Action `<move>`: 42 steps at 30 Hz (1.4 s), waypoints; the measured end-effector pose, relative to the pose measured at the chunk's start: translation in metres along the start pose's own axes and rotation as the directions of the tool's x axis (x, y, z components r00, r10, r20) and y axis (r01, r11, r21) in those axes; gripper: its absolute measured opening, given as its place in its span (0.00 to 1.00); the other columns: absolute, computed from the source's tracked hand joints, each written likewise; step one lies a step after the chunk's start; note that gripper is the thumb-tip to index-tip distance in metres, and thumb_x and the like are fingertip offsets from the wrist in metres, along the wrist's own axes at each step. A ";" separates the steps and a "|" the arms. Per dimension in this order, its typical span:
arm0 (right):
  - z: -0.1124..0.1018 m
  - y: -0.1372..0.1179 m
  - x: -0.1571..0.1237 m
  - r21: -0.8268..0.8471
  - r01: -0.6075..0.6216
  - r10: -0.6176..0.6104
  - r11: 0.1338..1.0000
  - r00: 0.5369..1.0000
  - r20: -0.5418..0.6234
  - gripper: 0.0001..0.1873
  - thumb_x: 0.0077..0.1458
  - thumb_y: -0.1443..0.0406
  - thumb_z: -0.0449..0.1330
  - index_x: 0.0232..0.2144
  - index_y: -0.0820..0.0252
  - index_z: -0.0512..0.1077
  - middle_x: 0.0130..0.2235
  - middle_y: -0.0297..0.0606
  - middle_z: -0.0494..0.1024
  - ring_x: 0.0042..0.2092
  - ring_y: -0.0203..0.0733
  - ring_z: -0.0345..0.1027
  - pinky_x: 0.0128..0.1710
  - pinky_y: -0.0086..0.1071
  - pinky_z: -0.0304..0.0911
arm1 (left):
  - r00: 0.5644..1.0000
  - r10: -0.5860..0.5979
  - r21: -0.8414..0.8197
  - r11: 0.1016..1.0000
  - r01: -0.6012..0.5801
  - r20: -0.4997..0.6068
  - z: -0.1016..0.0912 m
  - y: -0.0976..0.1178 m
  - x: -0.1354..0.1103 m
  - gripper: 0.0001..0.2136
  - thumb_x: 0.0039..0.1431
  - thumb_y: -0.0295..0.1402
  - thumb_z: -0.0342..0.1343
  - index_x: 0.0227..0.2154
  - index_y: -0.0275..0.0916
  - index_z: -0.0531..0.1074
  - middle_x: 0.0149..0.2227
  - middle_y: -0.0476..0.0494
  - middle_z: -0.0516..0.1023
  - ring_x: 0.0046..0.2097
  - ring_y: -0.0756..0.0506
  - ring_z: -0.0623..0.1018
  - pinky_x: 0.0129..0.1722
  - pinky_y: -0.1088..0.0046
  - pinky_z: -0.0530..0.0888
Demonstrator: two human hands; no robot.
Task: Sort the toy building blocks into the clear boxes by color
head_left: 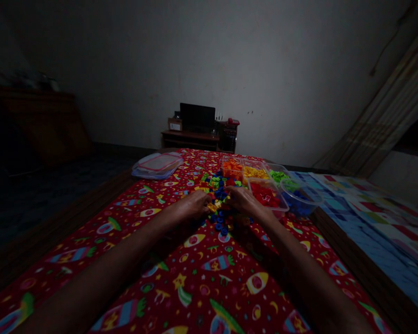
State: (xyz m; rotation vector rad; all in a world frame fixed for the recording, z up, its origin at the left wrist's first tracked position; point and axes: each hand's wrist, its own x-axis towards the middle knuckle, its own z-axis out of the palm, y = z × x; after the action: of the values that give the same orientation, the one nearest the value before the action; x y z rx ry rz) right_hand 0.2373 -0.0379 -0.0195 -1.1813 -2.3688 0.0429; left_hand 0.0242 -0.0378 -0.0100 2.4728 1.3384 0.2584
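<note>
the left hand point(199, 204) curls its grip nearly closed at a yellow piece point(212, 208); the right hand point(244, 200) half-curls its grip over toy building pieces point(220, 216); whether either holds any, i cannot tell. multicoloured, they lie jumbled on the red-clothed surface point(181, 260).

A low, loose heap of small pieces point(217, 194) mixes blue, green, yellow and red — several round blue ones point(221, 228) lie scattered at its near edge. Just to its right, clear open containers point(282, 210) stand close together, each showing one colour: orange pieces point(232, 169), yellow pieces point(256, 173) and bright green pieces point(278, 176) farther back, red pieces point(264, 195) nearer, and blue pieces point(299, 204) rightmost — these in a rounded tub point(316, 202).
</note>
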 end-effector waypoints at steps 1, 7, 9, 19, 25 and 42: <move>-0.001 -0.003 0.000 -0.007 0.011 -0.011 1.000 1.000 0.022 0.19 0.51 0.72 0.57 0.48 0.62 0.68 0.33 0.39 0.74 0.34 0.37 0.64 0.34 0.28 0.56 | 1.000 -0.001 0.001 1.000 0.001 0.003 0.000 0.000 0.000 0.03 0.46 0.28 0.53 0.20 0.37 0.68 0.18 0.51 0.65 0.22 0.51 0.63 0.23 0.75 0.57; 0.003 -0.004 0.003 0.040 0.014 -0.016 0.999 0.997 0.071 0.21 0.51 0.72 0.57 0.49 0.61 0.67 0.29 0.34 0.72 0.28 0.33 0.61 0.28 0.26 0.52 | 0.986 0.070 -0.034 0.997 -0.076 -0.149 0.005 -0.005 -0.002 0.06 0.48 0.34 0.54 0.24 0.37 0.72 0.22 0.49 0.69 0.27 0.50 0.68 0.26 0.77 0.63; 0.005 0.001 0.003 0.069 0.047 -0.050 0.997 0.998 0.040 0.22 0.50 0.71 0.60 0.49 0.59 0.67 0.33 0.36 0.72 0.31 0.35 0.62 0.30 0.26 0.55 | 0.980 0.075 -0.047 0.995 -0.085 -0.187 0.004 -0.010 -0.002 0.07 0.48 0.34 0.54 0.28 0.38 0.74 0.24 0.49 0.71 0.29 0.49 0.70 0.28 0.78 0.65; 0.001 -0.005 0.005 0.049 0.148 -0.155 0.988 0.963 0.221 0.22 0.51 0.76 0.53 0.48 0.60 0.72 0.40 0.43 0.77 0.40 0.39 0.70 0.40 0.29 0.61 | 0.988 0.117 -0.116 0.985 -0.128 -0.096 -0.006 -0.022 0.006 0.08 0.48 0.27 0.50 0.23 0.35 0.74 0.20 0.52 0.70 0.24 0.52 0.68 0.23 0.80 0.58; 0.000 0.005 0.004 0.002 0.098 -0.097 0.995 0.985 0.139 0.22 0.53 0.74 0.52 0.50 0.62 0.70 0.39 0.44 0.78 0.37 0.38 0.70 0.38 0.29 0.61 | 0.996 0.039 -0.098 0.994 -0.048 -0.084 -0.010 -0.014 0.002 0.08 0.48 0.28 0.49 0.21 0.35 0.73 0.18 0.51 0.70 0.23 0.51 0.67 0.22 0.78 0.57; 0.003 -0.019 0.008 0.269 0.138 -0.164 0.953 0.983 0.076 0.15 0.53 0.68 0.55 0.44 0.66 0.72 0.31 0.39 0.76 0.29 0.34 0.65 0.29 0.24 0.55 | 0.997 -0.065 -0.637 0.767 0.080 0.047 0.005 -0.007 0.012 0.15 0.45 0.43 0.56 0.24 0.34 0.74 0.19 0.50 0.73 0.23 0.50 0.71 0.22 0.78 0.64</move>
State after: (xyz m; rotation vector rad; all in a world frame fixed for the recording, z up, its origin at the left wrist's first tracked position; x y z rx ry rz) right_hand 0.2174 -0.0432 -0.0143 -0.8876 -2.4394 0.3606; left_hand 0.0263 -0.0252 -0.0170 1.8339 1.0892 0.5632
